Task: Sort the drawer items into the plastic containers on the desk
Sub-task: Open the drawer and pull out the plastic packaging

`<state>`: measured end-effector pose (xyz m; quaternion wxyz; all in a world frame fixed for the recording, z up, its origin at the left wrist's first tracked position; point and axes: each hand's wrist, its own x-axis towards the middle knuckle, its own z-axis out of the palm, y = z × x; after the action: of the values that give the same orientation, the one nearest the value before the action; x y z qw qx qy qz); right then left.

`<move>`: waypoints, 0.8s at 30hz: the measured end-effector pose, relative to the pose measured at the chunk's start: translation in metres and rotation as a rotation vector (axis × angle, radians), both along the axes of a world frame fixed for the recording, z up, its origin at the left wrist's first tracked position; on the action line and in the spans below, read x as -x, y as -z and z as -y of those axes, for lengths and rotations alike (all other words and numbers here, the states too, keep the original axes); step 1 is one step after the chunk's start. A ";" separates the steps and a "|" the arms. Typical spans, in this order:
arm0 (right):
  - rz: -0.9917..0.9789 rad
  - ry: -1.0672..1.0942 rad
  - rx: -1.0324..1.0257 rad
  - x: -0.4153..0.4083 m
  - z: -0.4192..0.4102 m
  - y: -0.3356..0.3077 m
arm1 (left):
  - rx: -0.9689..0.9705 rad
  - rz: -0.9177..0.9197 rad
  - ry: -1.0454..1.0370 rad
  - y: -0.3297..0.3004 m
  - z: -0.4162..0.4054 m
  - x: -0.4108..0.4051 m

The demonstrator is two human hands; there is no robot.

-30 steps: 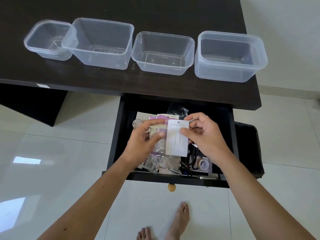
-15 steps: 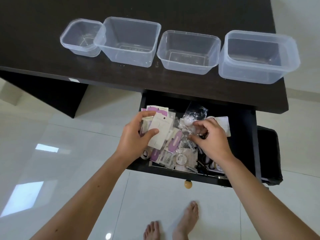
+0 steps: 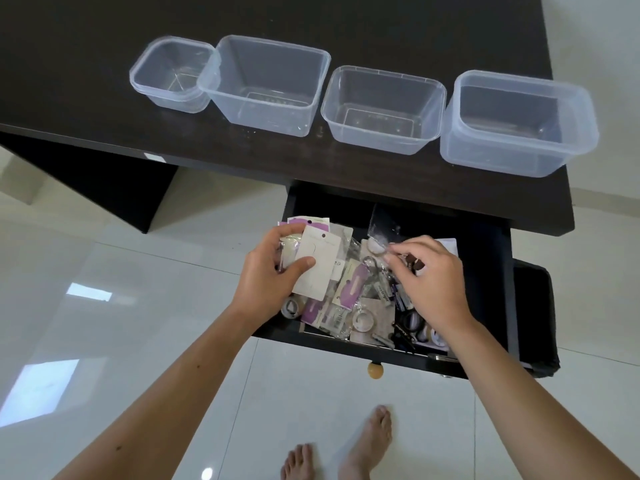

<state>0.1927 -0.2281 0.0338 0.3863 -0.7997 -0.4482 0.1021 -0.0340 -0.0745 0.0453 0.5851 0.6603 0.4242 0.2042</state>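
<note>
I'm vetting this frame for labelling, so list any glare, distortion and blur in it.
Head view: bright window glare on the glossy floor at left; wide-angle lens bends the desk edge and splays the containers; the drawer interior is dark, so small items there are hard to read; the left hand and right hand look slightly soft; the card print is illegible.

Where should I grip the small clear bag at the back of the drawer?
Pinch the clear bag at its near lower end, coming from the front right, where the right hand is. It leans against the drawer back, so that end is nearest.
</note>
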 end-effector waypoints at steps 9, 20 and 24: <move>0.123 -0.363 -0.120 0.043 -0.024 -0.022 | 0.068 0.093 -0.043 -0.008 -0.007 0.005; -0.065 -0.336 -0.067 0.055 -0.026 -0.018 | 0.184 0.218 -0.083 -0.009 -0.002 0.012; -0.170 -0.207 -0.018 0.037 -0.020 -0.014 | 0.182 0.246 -0.105 -0.007 0.000 0.014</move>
<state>0.1555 -0.2083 0.0476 0.4175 -0.7342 -0.4948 0.2046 -0.0480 -0.0744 0.0521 0.6784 0.5516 0.4001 0.2746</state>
